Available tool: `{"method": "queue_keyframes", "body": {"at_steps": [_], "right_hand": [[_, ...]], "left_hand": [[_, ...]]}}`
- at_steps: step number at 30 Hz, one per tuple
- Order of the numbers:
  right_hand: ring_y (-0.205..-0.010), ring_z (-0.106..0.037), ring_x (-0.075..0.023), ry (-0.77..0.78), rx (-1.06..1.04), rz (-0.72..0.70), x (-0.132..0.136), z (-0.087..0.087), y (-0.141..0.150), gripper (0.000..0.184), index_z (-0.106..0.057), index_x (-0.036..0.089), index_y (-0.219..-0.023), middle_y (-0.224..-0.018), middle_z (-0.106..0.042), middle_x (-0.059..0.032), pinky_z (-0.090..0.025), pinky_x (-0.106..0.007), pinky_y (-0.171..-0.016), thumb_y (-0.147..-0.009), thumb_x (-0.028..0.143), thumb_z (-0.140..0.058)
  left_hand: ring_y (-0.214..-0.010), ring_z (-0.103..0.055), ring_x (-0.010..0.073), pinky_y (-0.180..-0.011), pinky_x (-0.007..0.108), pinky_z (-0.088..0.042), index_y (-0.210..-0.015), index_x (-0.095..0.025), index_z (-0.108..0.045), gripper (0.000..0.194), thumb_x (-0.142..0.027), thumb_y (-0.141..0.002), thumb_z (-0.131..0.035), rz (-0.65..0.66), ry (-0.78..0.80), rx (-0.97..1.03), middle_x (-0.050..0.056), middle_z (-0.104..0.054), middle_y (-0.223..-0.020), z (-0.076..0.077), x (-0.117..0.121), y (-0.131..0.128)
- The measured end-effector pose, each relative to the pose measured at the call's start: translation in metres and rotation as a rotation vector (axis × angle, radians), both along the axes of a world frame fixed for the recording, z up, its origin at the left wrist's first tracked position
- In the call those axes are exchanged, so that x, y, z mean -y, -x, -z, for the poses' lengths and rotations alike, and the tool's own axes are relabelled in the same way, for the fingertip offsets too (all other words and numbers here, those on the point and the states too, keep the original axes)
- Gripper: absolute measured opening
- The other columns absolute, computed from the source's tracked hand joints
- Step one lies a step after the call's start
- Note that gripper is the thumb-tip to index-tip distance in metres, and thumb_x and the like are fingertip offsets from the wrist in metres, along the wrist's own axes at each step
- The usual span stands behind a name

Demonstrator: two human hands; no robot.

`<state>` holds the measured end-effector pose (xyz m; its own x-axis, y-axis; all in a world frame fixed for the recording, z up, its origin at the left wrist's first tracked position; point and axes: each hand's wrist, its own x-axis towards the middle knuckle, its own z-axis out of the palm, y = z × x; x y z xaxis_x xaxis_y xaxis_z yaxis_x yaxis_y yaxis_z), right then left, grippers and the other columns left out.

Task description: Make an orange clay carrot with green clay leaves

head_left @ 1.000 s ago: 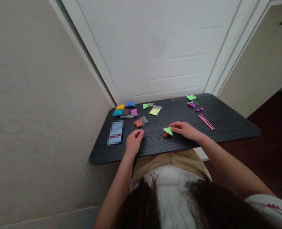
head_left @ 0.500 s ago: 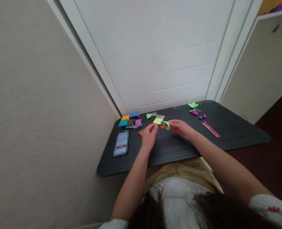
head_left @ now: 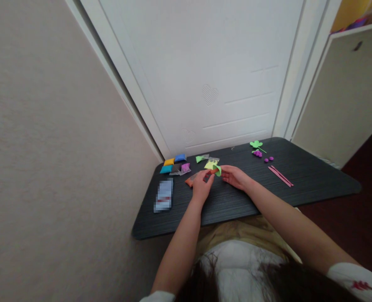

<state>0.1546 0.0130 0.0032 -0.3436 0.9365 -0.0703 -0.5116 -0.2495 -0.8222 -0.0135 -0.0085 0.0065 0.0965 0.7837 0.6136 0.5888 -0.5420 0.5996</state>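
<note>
Between my hands is a small orange clay piece with a thin green flap (head_left: pixel 218 170) at its right end. My left hand (head_left: pixel 201 186) pinches the orange part between thumb and fingers. My right hand (head_left: pixel 235 177) has its fingers curled at the green flap and appears to hold its edge; the fingertips are partly hidden. Just left of my left hand, partly behind it, lies an orange clay packet (head_left: pixel 190 180). A pale yellow clay packet (head_left: pixel 211 163) lies beyond my hands, beside a light green clay packet (head_left: pixel 201 158).
Blue (head_left: pixel 180 157), yellow (head_left: pixel 169 162), teal (head_left: pixel 166 169), dark (head_left: pixel 175 168) and purple (head_left: pixel 185 167) packets sit at the back left. A blurred-out phone-like object (head_left: pixel 164 195) lies nearer. At right are a green clay leaf shape (head_left: pixel 256 144), purple balls (head_left: pixel 258 154) and pink tools (head_left: pixel 280 176).
My left hand has moved right and now grips the orange part of the clay piece, which was at my right hand, apart from the left. The view has shifted slightly.
</note>
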Motion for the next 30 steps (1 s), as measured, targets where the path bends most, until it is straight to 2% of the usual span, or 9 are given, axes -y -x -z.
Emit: {"method": "queue_keyframes", "body": {"at_steps": [4, 8, 12, 23, 30], "right_hand": [[-0.062, -0.056, -0.0083, -0.034, 0.027, 0.033, 0.0009, 0.0007, 0.0023, 0.013, -0.062, 0.019, -0.081, -0.073, -0.064, 0.0001, -0.040, -0.021, -0.056, -0.069, 0.025, -0.062], [-0.065, -0.055, -0.0083, -0.111, 0.099, 0.067, 0.0040, 0.0038, 0.0056, 0.016, -0.062, 0.019, -0.080, -0.077, -0.064, -0.0003, -0.039, -0.020, -0.056, -0.065, 0.024, -0.066], [-0.067, -0.054, -0.0082, -0.155, 0.165, 0.075, 0.0060, 0.0064, 0.0066, 0.020, -0.063, 0.019, -0.081, -0.078, -0.062, 0.0000, -0.039, -0.020, -0.057, -0.063, 0.025, -0.068], [-0.066, -0.054, -0.0084, -0.168, 0.210, 0.093, 0.0062, 0.0052, 0.0058, 0.021, -0.062, 0.019, -0.081, -0.077, -0.062, -0.0003, -0.039, -0.019, -0.055, -0.063, 0.028, -0.067], [-0.066, -0.055, -0.0094, -0.106, 0.143, 0.085, 0.0058, 0.0024, 0.0043, 0.016, -0.061, 0.020, -0.082, -0.080, -0.063, -0.0022, -0.040, -0.019, -0.053, -0.070, 0.031, -0.060]], "left_hand": [[-0.076, -0.055, 0.0134, -0.067, 0.027, -0.042, -0.096, -0.018, -0.057, 0.024, -0.028, -0.075, -0.052, -0.019, -0.011, -0.065, 0.005, -0.061, -0.089, 0.0032, 0.0003, 0.0007], [-0.078, -0.054, 0.0147, -0.070, 0.029, -0.043, -0.102, -0.017, -0.055, 0.030, -0.027, -0.073, -0.054, -0.021, 0.005, -0.079, 0.006, -0.060, -0.091, 0.0067, -0.0003, 0.0012], [-0.079, -0.054, 0.0147, -0.069, 0.028, -0.043, -0.093, -0.017, -0.059, 0.021, -0.023, -0.074, -0.052, 0.024, 0.003, -0.082, 0.005, -0.060, -0.085, 0.0065, 0.0000, 0.0007], [-0.081, -0.054, 0.0156, -0.070, 0.029, -0.043, -0.087, -0.017, -0.060, 0.017, -0.019, -0.072, -0.052, 0.021, 0.031, -0.092, 0.004, -0.061, -0.083, 0.0048, 0.0021, -0.0016], [-0.076, -0.055, 0.0145, -0.066, 0.028, -0.043, -0.085, -0.017, -0.061, 0.015, -0.020, -0.071, -0.054, 0.027, 0.094, -0.005, 0.004, -0.062, -0.081, 0.0011, 0.0028, -0.0032]]}}
